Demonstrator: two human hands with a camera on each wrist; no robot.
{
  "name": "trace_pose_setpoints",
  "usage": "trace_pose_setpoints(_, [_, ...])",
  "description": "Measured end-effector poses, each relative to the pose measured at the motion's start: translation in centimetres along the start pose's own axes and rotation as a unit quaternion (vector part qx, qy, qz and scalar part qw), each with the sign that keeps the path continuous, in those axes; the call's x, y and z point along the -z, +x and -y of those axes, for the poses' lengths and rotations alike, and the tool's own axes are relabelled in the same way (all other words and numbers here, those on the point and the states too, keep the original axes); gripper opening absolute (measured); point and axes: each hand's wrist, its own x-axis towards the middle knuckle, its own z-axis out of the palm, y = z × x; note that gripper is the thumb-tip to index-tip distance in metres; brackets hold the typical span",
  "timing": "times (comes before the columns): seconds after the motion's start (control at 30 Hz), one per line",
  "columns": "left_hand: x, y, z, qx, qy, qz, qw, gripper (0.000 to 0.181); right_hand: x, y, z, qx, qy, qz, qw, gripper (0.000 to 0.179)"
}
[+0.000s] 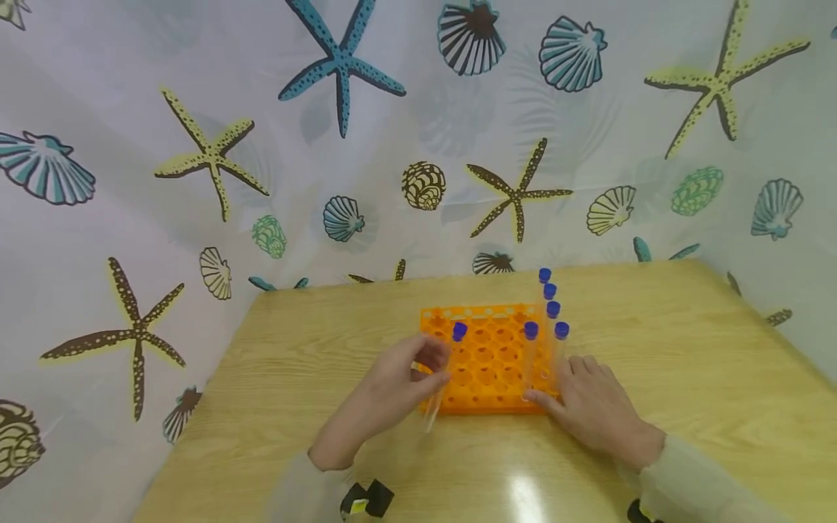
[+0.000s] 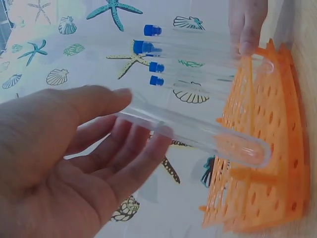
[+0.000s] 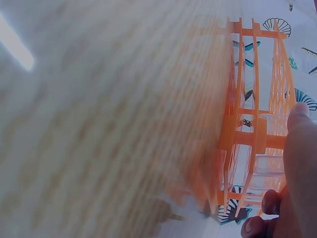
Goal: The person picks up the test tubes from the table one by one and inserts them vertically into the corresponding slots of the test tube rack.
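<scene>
In the head view my left hand (image 1: 399, 381) pinches a clear test tube (image 1: 434, 410) with a blue cap between thumb and fingertips. The tube leans, its rounded lower end in front of an orange test tube rack (image 1: 480, 403). In the left wrist view this tube (image 2: 198, 131) slants across the palm side, its cap hidden by the thumb. My right hand (image 1: 598, 407) grips the rack's right end, thumb at the front corner and fingers along the side. In the right wrist view the thumb (image 3: 302, 129) lies against the rack (image 3: 242, 134).
Several blue-capped tubes (image 1: 531, 349) stand upright in the rack's right end, close to my right hand. The rack sits on a wooden table (image 1: 314, 341). A white cloth (image 1: 379, 174) printed with starfish and shells hangs behind and at the sides.
</scene>
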Motion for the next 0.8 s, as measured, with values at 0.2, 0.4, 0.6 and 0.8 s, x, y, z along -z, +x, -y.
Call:
trace_pose_setpoints(0.2, [-1.1,1.7,-0.8,-0.018,-0.030,-0.085,0.9958,0.029,0.0,-0.1,0.0,0.000,0.001,0.001,1.0000,0.058])
trace_pose_setpoints(0.4, [-2.2,3.3,-1.4,-0.033,-0.041,-0.130,0.9901,0.028,-0.1,0.1,-0.2,0.000,-0.004,0.003,1.0000,0.059])
trace_pose_setpoints(0.6, [-3.5,5.2,-2.2,-0.056,-0.047,-0.120,0.9901,0.026,-0.1,0.1,-0.1,-0.006,0.001,0.007,1.0000,0.067])
trace_pose_setpoints(0.8, [-5.0,6.7,-2.8,-0.071,-0.040,-0.117,0.9898,0.023,-0.1,-0.1,0.0,-0.005,-0.003,0.003,1.0000,0.075])
